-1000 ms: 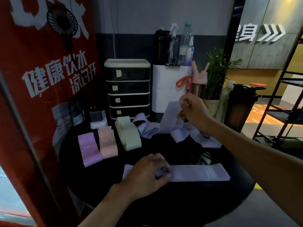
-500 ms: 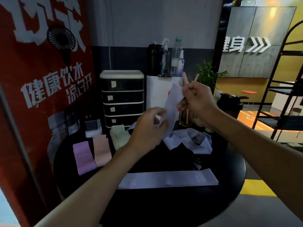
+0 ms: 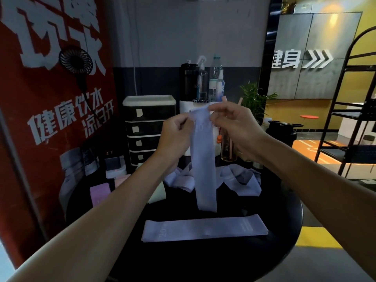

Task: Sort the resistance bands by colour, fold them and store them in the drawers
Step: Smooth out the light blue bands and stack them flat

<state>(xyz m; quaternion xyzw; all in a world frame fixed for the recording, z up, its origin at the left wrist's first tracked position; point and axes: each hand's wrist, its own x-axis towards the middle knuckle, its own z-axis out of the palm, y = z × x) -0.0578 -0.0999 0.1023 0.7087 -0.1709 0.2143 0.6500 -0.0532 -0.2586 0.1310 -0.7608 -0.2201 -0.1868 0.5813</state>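
Lavender band (image 3: 204, 159), flat woven strip, hangs pinched by both hands.

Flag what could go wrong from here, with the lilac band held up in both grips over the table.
1. Held band hangs from left grip and right grip; its free end may drag the flat band askew when lowered.
2. Right grip looks close to the bottle behind it; a wide fold could tip it.
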